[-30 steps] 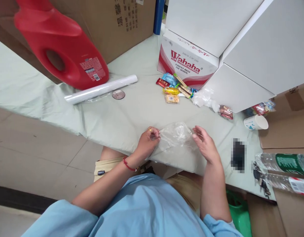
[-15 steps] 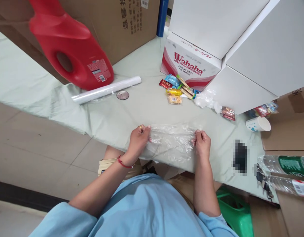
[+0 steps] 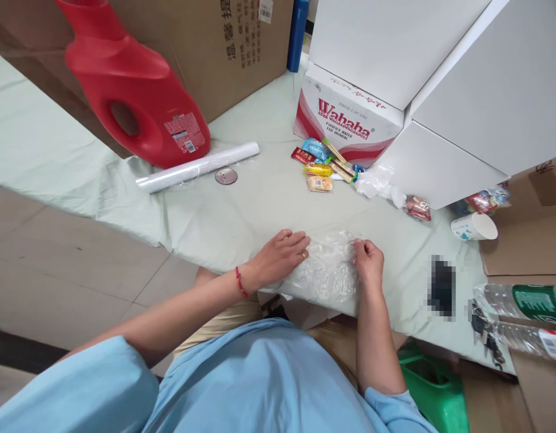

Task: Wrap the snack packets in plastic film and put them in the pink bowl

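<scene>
A crumpled clear plastic bag lies on the pale green tablecloth near the table's front edge. My left hand rests palm down over the bag's left part, fingers stretched out, hiding what is beneath. At the bag's upper right corner, my right hand pinches the film between thumb and fingers. Farther back lie small wrapped snacks, among them a yellow packet and a blue packet. A white crumpled plastic bag is beside them.
A red jug stands at the back left, with a white roll and a round metal disc before it. A Wahaba-style printed carton is behind the snacks. Right: paper cup, plastic bottles, keys.
My left hand has let go of the bag's left corner, turned palm down and moved right onto the bag. My right hand keeps its pinch almost in place.
</scene>
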`<action>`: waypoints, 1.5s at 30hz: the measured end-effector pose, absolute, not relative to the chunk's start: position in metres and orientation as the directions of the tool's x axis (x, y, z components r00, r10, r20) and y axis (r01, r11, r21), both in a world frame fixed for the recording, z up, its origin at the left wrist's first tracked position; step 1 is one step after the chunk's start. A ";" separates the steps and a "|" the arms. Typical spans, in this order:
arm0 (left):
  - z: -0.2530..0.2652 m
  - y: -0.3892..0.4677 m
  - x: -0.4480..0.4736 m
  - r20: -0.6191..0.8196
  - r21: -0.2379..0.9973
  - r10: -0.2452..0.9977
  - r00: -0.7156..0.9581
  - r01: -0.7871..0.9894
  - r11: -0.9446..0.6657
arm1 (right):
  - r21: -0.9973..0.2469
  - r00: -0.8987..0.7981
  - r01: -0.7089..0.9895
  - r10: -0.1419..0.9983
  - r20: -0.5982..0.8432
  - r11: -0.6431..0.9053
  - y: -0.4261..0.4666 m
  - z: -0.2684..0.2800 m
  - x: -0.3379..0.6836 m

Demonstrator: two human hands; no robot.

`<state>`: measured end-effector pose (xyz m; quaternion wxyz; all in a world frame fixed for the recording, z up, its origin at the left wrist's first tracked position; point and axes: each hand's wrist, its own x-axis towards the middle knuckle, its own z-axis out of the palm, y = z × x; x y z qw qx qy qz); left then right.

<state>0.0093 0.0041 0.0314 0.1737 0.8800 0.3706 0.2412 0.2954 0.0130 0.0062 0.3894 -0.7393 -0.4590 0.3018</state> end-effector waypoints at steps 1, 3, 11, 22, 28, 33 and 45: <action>0.030 0.008 0.012 0.286 0.457 0.762 0.581 0.616 -0.641 | -0.849 0.402 0.449 0.912 -0.086 -0.278 0.013 0.006 0.297; 0.027 0.014 0.016 0.258 0.419 0.832 0.490 0.720 -0.554 | -0.844 0.403 0.459 0.912 -0.083 -0.279 0.012 0.005 0.299; 0.023 0.029 0.033 0.143 0.539 0.965 0.220 0.800 -0.263 | -0.830 0.368 0.496 0.928 -0.063 -0.253 0.011 0.001 0.300; 0.018 0.044 0.032 0.200 0.846 0.968 0.151 0.472 -0.249 | -0.867 0.390 0.398 0.911 -0.137 -0.301 0.010 0.000 0.304; 0.008 0.077 0.025 -0.237 0.970 0.939 -0.248 -0.008 0.242 | -0.823 0.371 0.507 0.927 -0.059 -0.255 0.017 -0.001 0.311; 0.004 0.078 0.026 -0.272 0.962 0.917 -0.292 -0.075 0.262 | -0.765 0.353 0.616 0.934 0.054 -0.189 0.031 0.007 0.316; -0.008 0.038 0.021 0.196 0.644 0.903 0.382 0.645 -0.412 | -0.686 0.412 0.692 0.903 0.120 -0.224 0.038 0.005 0.344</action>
